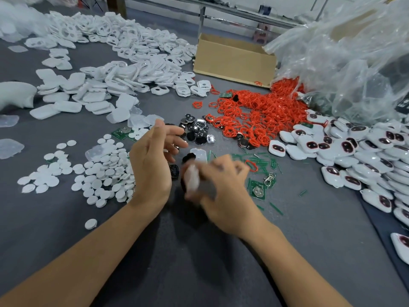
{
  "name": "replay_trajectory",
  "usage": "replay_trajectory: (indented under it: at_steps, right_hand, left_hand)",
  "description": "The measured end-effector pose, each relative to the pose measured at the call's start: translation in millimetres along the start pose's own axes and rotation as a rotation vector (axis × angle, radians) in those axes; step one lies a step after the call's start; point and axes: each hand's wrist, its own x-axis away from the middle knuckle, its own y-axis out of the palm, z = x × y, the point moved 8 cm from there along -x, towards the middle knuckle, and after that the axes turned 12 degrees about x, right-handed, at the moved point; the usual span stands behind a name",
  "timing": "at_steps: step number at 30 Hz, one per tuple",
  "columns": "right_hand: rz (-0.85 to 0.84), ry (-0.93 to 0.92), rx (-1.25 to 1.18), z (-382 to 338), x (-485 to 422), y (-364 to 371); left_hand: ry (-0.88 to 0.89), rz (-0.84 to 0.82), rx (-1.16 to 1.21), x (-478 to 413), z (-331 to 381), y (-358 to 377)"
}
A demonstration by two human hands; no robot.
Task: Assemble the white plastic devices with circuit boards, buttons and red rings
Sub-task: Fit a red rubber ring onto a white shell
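The left hand is over the grey counter. Its fingers are stretched out loosely, so its grip is open. The right hand is just beside it and looks blurry. Its fingers are curled round a white plastic shell, so its grip is closed on that shell. The shell is blurry too, and it sits between the two hands, a little above the counter.

A small heap of shiny black buttons lies just past the left hand's fingertips. To the right of them is a big heap of red rings. One red ring lies alone near the right hand, among little green bits. A green circuit board with a round silver battery lies just right of the right hand, with a metal clip beside it.

Lots of white round discs are spread out to the left of the left hand. Far back on the left is a big heap of empty white shells. On the right side are many finished white devices with dark buttons ringed in red. A cardboard box stands at the back, with clear plastic bags beside it.
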Motion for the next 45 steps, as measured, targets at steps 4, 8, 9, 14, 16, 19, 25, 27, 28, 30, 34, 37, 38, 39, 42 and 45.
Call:
replay_trajectory:
  at_steps: [4, 8, 9, 14, 16, 19, 25, 27, 28, 30, 34, 37, 38, 39, 42, 45]
  right_hand:
    - [-0.104, -0.004, -0.07, 3, 3, 11]
    - [0.058, 0.046, -0.759, 9, -6, -13]
    - [0.064, 0.086, -0.892, 14, -6, -13]
    - [0.012, 0.267, -1.15, 24, -5, 0]
    - [-0.004, 0.313, -1.242, 26, -4, 2]
    - [-0.001, 0.336, -1.36, 27, -5, 2]
    - [0.024, 0.338, -1.256, 29, -4, 2]
    - [0.038, 0.343, -1.216, 31, -4, 1]
    - [0.047, 0.349, -1.207, 32, -4, 0]
    - [0.063, 0.361, -1.197, 35, -4, -1]
    - [0.074, 0.373, -1.209, 39, -3, -1]
    - [0.093, 0.389, -1.264, 40, -4, 0]
    - [0.096, 0.396, -1.299, 40, -4, 0]
    - [0.095, 0.402, -1.341, 40, -4, 1]
    - [0.083, 0.423, -1.44, 39, -4, 4]
    - [0.074, 0.46, -1.434, 41, -3, 6]
  left_hand:
    - [-0.004, -0.003, 0.002, 0, 0, 0]
    - [-0.004, -0.002, 0.004, -1, 0, 0]
    - [-0.005, -0.003, 0.004, -1, 0, 0]
    - [-0.001, -0.008, 0.005, 0, 0, 2]
    - [-0.004, -0.009, 0.004, 0, -1, 2]
    - [-0.005, -0.013, 0.005, 0, 0, 2]
    - [-0.013, -0.017, 0.004, 0, -1, 3]
    - [-0.019, -0.021, 0.005, 0, -1, 3]
    - [-0.02, -0.023, 0.006, 0, -2, 3]
    - [-0.02, -0.029, 0.002, 0, -2, 4]
    - [-0.002, -0.067, -0.007, 1, -2, 6]
    - [-0.006, -0.227, -0.076, 6, -5, 19]
    - [-0.018, -0.295, -0.098, 9, -7, 25]
    - [-0.028, -0.348, -0.111, 12, -8, 30]
    - [-0.005, -0.411, -0.123, 15, -8, 35]
    - [0.008, -0.463, -0.115, 17, -8, 38]
